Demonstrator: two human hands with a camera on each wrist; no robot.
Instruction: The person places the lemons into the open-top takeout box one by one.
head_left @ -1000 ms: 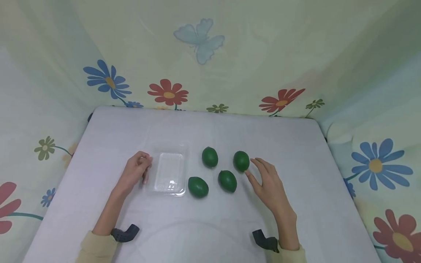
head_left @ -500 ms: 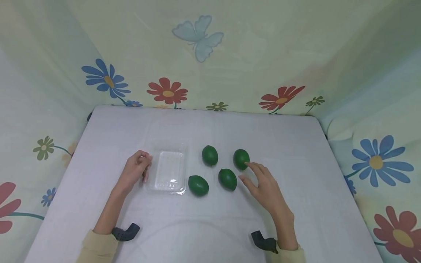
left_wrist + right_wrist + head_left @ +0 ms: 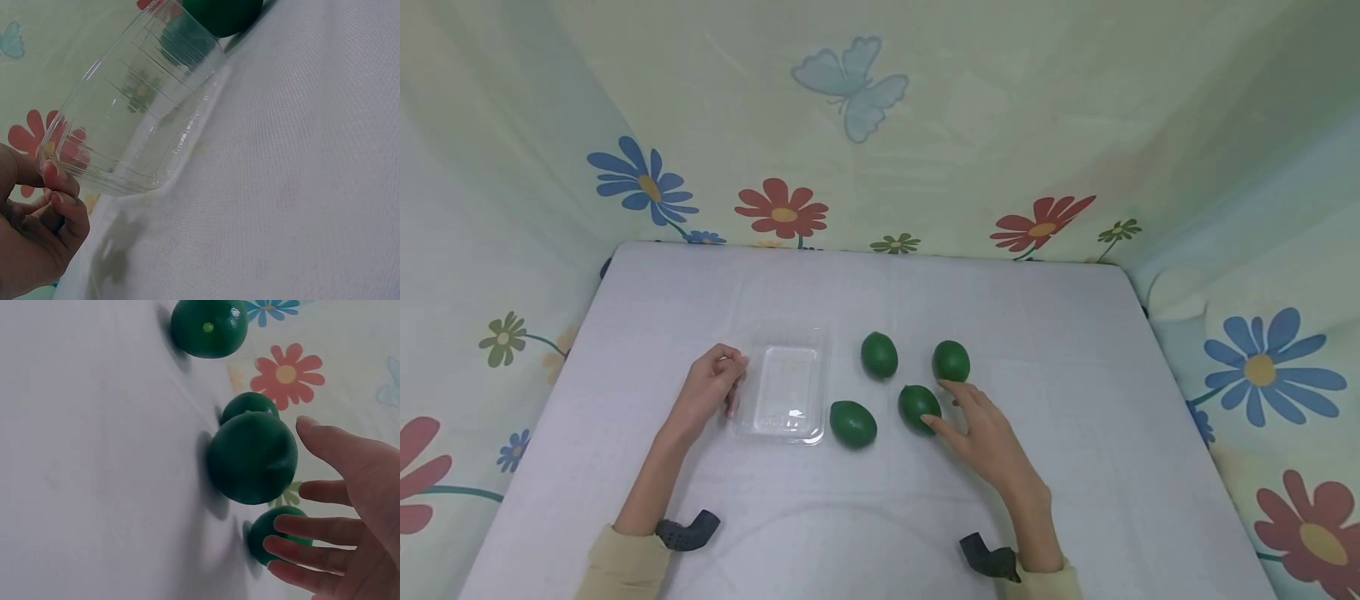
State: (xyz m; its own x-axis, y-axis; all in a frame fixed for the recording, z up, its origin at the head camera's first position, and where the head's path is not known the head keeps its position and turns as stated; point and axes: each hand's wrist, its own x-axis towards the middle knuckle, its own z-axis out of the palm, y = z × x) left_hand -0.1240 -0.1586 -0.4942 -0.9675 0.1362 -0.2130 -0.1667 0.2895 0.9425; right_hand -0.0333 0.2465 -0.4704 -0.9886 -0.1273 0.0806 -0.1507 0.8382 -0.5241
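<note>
In the head view my left hand is at the left side of a clear plastic container. Its thumb and fingers pinch the container's rim, as the left wrist view shows. Several green limes lie to the right of the container. My right hand, thumb and fingers spread, reaches the front-right lime; in the right wrist view a gap shows between the hand and that lime. Behind it sits the back-right lime, partly covered by fingers in that wrist view.
Another lime lies close to the container's front right corner, and one more stands farther back. A white cloth covers the table. Flower-printed curtains enclose its back and sides.
My right hand has moved left and toward me, from beside the back-right lime to the front-right one. The left hand and the container stay in place.
</note>
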